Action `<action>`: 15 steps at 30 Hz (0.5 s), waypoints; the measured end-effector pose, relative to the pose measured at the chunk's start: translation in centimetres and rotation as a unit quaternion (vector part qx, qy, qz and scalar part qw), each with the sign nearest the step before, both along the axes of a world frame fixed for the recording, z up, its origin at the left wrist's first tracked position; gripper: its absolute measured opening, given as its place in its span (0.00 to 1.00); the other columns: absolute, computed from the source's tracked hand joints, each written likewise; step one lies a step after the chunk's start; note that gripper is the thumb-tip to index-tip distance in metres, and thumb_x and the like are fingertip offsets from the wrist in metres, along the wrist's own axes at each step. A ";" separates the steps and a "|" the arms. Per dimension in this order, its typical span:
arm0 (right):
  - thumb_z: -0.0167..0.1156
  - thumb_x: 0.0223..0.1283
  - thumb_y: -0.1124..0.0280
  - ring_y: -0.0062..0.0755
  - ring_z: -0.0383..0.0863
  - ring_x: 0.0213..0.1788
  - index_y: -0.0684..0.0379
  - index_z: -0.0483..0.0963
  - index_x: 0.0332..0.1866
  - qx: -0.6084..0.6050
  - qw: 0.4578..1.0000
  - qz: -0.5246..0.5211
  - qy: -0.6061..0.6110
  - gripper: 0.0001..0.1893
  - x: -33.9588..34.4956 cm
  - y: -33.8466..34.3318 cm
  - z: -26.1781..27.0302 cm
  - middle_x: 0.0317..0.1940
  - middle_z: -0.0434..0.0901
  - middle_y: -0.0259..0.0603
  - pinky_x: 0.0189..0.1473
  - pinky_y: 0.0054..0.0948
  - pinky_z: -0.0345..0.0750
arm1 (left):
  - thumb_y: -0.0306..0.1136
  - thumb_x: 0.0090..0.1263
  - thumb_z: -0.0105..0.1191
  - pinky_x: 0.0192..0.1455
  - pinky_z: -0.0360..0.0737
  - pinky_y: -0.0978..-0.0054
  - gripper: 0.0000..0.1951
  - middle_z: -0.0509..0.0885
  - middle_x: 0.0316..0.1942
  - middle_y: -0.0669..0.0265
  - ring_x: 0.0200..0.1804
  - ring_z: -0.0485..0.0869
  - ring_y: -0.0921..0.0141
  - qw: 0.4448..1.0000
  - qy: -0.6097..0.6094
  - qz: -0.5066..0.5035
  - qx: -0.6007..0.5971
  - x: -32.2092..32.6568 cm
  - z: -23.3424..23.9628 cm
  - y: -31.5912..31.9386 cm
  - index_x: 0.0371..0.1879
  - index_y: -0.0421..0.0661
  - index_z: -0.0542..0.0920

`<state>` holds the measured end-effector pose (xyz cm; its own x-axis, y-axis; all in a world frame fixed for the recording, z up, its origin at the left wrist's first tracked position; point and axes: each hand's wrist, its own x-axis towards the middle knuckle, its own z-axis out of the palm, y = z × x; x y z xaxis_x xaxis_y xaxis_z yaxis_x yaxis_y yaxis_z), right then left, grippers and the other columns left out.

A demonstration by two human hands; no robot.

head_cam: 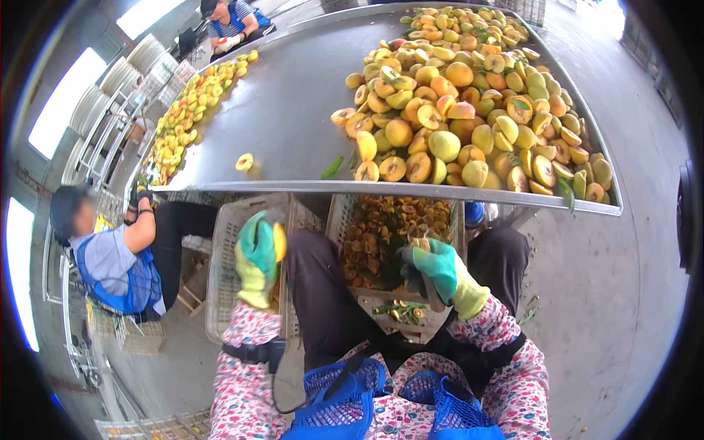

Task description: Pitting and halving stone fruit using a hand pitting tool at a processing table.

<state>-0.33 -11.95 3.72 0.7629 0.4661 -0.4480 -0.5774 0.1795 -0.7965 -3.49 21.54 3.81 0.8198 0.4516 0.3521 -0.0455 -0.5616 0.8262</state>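
Note:
My left hand (257, 256), in a green-and-yellow glove, is blurred over the plastic crate (220, 275) at my left knee. A yellow peach piece (280, 242) shows at its fingers, which close on it. My right hand (443, 272), gloved the same way, is closed around a hand tool (420, 243) with a tan, wood-like end; the rest of the tool is mostly hidden by the fingers. That hand is above the crate of peach pits and scraps (374, 242) between my knees. Halved and whole yellow peaches (434, 121) are heaped on the metal table (291, 99) before me.
Cut peach pieces (192, 104) line the table's left edge; one peach half (243, 162) lies apart near the front rim. A co-worker (118, 247) sits at left, another person (234, 25) at the far corner. Leaves and scraps (404, 312) lie below my crate.

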 end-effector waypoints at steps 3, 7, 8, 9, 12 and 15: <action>0.59 0.61 0.64 0.28 0.78 0.23 0.64 0.73 0.43 0.003 0.999 -0.030 0.013 0.14 0.4 -1.4 -0.5 0.28 0.79 0.41 0.26 0.26 0.76 | 0.32 0.62 0.56 0.51 0.77 0.58 0.13 0.83 0.42 0.51 0.47 0.81 0.52 0.890 0.069 0.078 0.444 1.9 1.9 1.3 0.44 0.41 0.81; 0.57 0.61 0.64 0.27 0.78 0.24 0.63 0.73 0.43 0.030 0.998 -0.036 0.038 0.13 0.2 -1.3 0.3 0.27 0.79 0.39 0.27 0.26 0.76 | 0.30 0.58 0.56 0.60 0.72 0.58 0.21 0.77 0.55 0.52 0.58 0.75 0.54 0.883 0.000 -0.089 0.462 10.6 2.2 -6.0 0.54 0.48 0.77; 0.57 0.61 0.64 0.26 0.78 0.24 0.63 0.73 0.42 0.032 0.998 -0.020 0.047 0.12 0.1 -1.6 -0.1 0.26 0.78 0.38 0.26 0.26 0.75 | 0.30 0.57 0.56 0.61 0.72 0.58 0.25 0.75 0.58 0.53 0.59 0.74 0.54 0.821 0.014 -0.144 0.553 13.3 2.8 -8.1 0.57 0.51 0.75; 0.57 0.61 0.64 0.26 0.78 0.24 0.63 0.73 0.42 0.031 0.998 -0.018 0.047 0.12 -0.1 -1.5 -0.3 0.26 0.78 0.38 0.26 0.26 0.75 | 0.30 0.56 0.57 0.60 0.72 0.59 0.26 0.75 0.57 0.55 0.59 0.74 0.55 0.786 -0.018 -0.191 0.587 16.2 2.5 -9.0 0.57 0.53 0.75; 0.58 0.60 0.65 0.25 0.76 0.24 0.64 0.72 0.41 -0.004 0.998 -0.028 0.064 0.12 -0.6 -2.1 -1.0 0.27 0.78 0.37 0.26 0.26 0.74 | 0.31 0.53 0.58 0.59 0.73 0.61 0.27 0.76 0.56 0.58 0.58 0.75 0.56 0.754 0.006 -0.278 0.595 22.3 0.3 -9.2 0.57 0.54 0.75; 0.60 0.60 0.66 0.25 0.76 0.23 0.63 0.71 0.42 -0.017 0.997 -0.052 0.049 0.12 -0.4 -2.1 -1.6 0.27 0.77 0.37 0.25 0.26 0.75 | 0.33 0.53 0.59 0.52 0.78 0.65 0.24 0.80 0.50 0.59 0.50 0.80 0.59 0.836 0.182 -0.234 0.463 22.8 1.9 -10.4 0.52 0.51 0.76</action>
<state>-0.74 -14.00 2.16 0.7585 0.3695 -0.5368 -0.6318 0.2156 -0.7445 19.35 11.18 5.75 0.9592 -0.2760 0.0620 -0.2794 -0.9586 0.0554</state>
